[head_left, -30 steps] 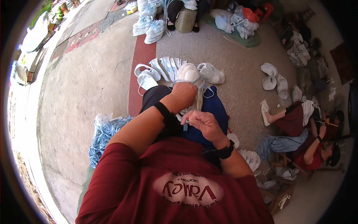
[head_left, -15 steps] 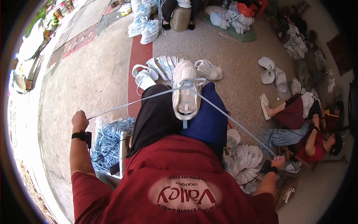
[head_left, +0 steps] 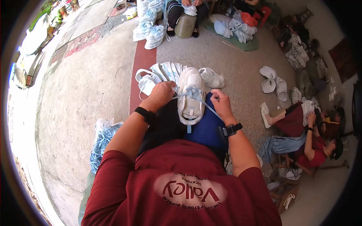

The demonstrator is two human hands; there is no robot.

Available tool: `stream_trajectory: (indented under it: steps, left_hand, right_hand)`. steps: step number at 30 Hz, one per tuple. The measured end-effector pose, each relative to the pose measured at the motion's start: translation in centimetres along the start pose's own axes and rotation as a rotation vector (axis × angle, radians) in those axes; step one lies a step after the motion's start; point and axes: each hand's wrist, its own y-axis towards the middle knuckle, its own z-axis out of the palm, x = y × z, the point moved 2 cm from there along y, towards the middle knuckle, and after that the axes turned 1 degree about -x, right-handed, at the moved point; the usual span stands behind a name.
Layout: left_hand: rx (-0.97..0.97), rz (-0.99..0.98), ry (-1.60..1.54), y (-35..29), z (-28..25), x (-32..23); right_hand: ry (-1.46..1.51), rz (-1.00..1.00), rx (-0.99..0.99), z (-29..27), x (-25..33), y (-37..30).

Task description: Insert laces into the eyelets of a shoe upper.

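Observation:
A white shoe [head_left: 190, 105] rests between my knees, its toe pointing away from me. Pale blue shoelace [head_left: 192, 91] crosses in a loose knot or bow over its tongue; which of these I cannot tell. My left hand [head_left: 163, 94] is closed just left of the shoe, with a stretch of the lace running from its fingers. Right of the shoe, my right hand [head_left: 221, 102] is raised over the blue-covered knee with its fingers curled in; whether anything is between them is hidden. A lace end slants from the knot down toward my right wrist.
White shoe uppers [head_left: 167, 71] stand in a row beyond my left knee, with another white shoe [head_left: 212, 77] at the right. Blue laces [head_left: 103, 141] lie heaped at my left. Co-workers sit ahead and at right, near a blue lace bundle [head_left: 283, 146].
Both hands have come in from far out at the sides to close beside the shoe. The lace, stretched taut both ways before, is now gathered over the tongue with its right end slack.

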Motion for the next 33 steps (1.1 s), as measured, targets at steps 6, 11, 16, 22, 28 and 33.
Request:
stream_trajectory:
  steps: [6,11,16,22,28,33]
  left_hand:
    - [0.218,-0.159,-0.357,2.5,2.7,-2.1]
    - [0.412,-0.253,-0.564,3.8,3.7,-1.0]
    - [0.374,-0.650,-0.897,3.8,4.4,-1.1]
    - [0.192,-0.371,-0.733,3.1,4.8,-1.4]
    - [0.200,-0.156,-0.267,5.2,3.3,-5.9]
    - [0.226,-0.106,-0.199,5.5,2.6,-5.6]
  right_hand:
    - [0.143,0.116,0.055,4.2,-0.1,2.8]
    - [0.593,0.329,0.227,3.2,-0.9,2.8]
    - [0.913,0.538,0.150,3.2,-0.8,2.4]
    - [0.945,0.512,0.052,3.6,-1.3,1.6]
    - [0.463,0.257,-0.088,3.6,-1.2,1.6]
    - [0.213,0.271,-0.439,3.7,-1.4,2.5]
